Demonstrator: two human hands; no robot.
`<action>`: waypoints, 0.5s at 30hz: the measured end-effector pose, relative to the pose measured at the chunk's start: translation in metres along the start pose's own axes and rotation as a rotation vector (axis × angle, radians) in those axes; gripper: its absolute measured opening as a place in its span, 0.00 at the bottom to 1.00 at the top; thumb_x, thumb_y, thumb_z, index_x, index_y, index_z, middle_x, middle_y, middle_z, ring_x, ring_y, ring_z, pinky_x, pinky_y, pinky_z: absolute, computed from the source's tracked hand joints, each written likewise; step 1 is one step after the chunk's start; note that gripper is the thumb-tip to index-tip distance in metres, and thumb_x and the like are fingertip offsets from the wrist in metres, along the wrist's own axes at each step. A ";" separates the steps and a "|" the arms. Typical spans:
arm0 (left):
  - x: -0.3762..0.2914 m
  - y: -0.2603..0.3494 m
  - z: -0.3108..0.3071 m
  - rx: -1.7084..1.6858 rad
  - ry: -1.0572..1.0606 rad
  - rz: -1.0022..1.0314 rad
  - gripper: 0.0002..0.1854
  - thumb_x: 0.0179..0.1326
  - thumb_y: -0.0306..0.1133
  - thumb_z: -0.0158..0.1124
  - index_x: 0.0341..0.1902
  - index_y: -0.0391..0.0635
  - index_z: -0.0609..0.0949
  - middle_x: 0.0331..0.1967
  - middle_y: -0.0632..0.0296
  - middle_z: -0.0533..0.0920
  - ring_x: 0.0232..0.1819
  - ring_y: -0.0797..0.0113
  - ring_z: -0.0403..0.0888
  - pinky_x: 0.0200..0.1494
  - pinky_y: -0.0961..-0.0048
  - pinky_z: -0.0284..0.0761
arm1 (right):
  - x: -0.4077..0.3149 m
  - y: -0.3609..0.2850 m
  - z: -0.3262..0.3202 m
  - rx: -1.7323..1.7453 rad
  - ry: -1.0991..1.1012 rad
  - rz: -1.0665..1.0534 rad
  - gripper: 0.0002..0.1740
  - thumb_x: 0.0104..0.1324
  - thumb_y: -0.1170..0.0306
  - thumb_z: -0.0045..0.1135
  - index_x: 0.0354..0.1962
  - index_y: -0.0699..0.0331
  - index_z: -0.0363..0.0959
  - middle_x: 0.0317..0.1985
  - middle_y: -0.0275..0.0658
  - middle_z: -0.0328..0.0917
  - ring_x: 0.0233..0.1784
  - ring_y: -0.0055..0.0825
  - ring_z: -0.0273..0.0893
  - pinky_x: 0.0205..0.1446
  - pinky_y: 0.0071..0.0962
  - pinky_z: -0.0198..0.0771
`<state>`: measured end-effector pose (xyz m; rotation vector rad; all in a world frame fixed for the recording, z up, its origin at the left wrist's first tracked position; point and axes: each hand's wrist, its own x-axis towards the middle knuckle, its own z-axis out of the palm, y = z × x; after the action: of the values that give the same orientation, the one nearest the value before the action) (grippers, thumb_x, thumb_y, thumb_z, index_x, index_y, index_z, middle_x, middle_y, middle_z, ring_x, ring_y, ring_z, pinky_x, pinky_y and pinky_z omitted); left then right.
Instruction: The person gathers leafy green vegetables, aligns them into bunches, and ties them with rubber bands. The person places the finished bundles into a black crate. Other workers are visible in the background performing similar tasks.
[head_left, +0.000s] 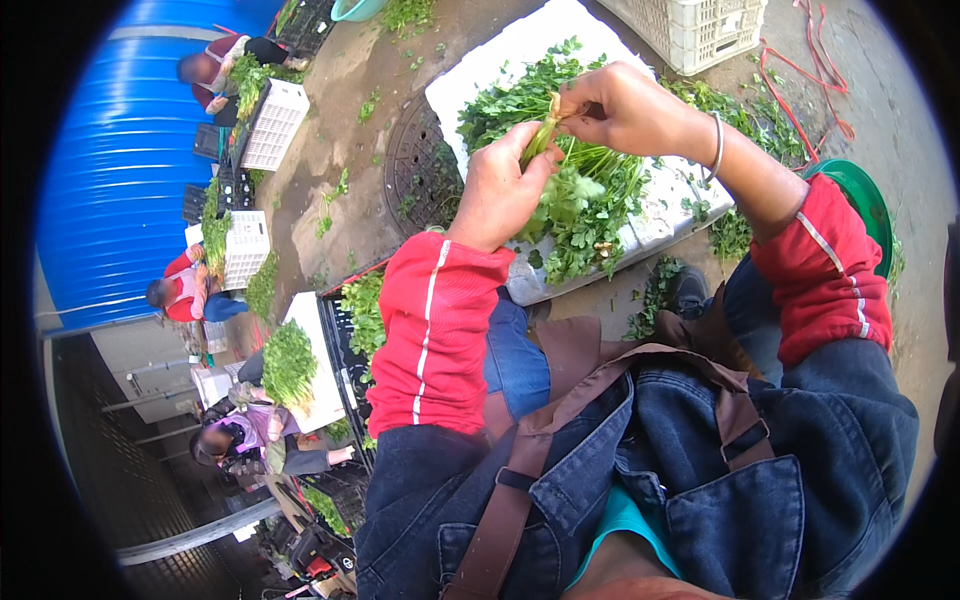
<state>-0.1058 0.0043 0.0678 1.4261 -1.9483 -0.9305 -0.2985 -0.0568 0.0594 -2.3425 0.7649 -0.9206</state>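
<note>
My left hand (501, 184) grips a small bunch of leafy green stalks, perhaps celery or parsley (541, 140), by the stems. Its leaves hang below the fist, and its root end points up and away from me. At that pale end, the thumb and fingers of my right hand (619, 109) pinch the stalk base. Beneath both hands, a heap of the same greens (517, 101) lies spread over a white foam board (559, 22). Loose leaves and stems reach the board's near edge.
A cream plastic crate (709, 37) stands beyond the board, with red cord (806, 127) on the ground. A green bucket (862, 202) sits by my right elbow. Black crates of greens (366, 319) are at my left. Several people handle greens farther left, beside white crates (276, 126).
</note>
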 end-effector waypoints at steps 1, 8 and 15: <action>-0.001 0.002 -0.003 0.072 -0.008 -0.011 0.13 0.59 0.24 0.55 0.48 0.37 0.75 0.32 0.65 0.80 0.33 0.78 0.77 0.37 0.81 0.73 | -0.002 0.004 -0.004 -0.172 0.044 -0.091 0.05 0.52 0.71 0.55 0.21 0.64 0.72 0.20 0.41 0.74 0.25 0.32 0.74 0.29 0.32 0.68; -0.006 -0.003 -0.021 -0.366 0.127 -0.007 0.12 0.62 0.25 0.53 0.48 0.41 0.75 0.27 0.66 0.76 0.26 0.80 0.73 0.28 0.82 0.72 | -0.018 0.054 -0.051 -0.845 0.330 -0.016 0.09 0.60 0.67 0.53 0.24 0.63 0.69 0.18 0.34 0.73 0.21 0.23 0.72 0.25 0.25 0.66; -0.010 -0.014 -0.041 -0.796 0.217 -0.228 0.10 0.61 0.28 0.55 0.45 0.40 0.73 0.21 0.70 0.67 0.17 0.84 0.60 0.16 0.86 0.54 | -0.023 0.134 -0.045 -0.846 -0.749 0.233 0.11 0.55 0.69 0.53 0.26 0.70 0.77 0.25 0.49 0.78 0.30 0.36 0.79 0.36 0.37 0.74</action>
<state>-0.0641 0.0021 0.0814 1.1971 -1.0642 -1.3806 -0.3873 -0.1481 -0.0062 -2.8582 1.1807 0.5060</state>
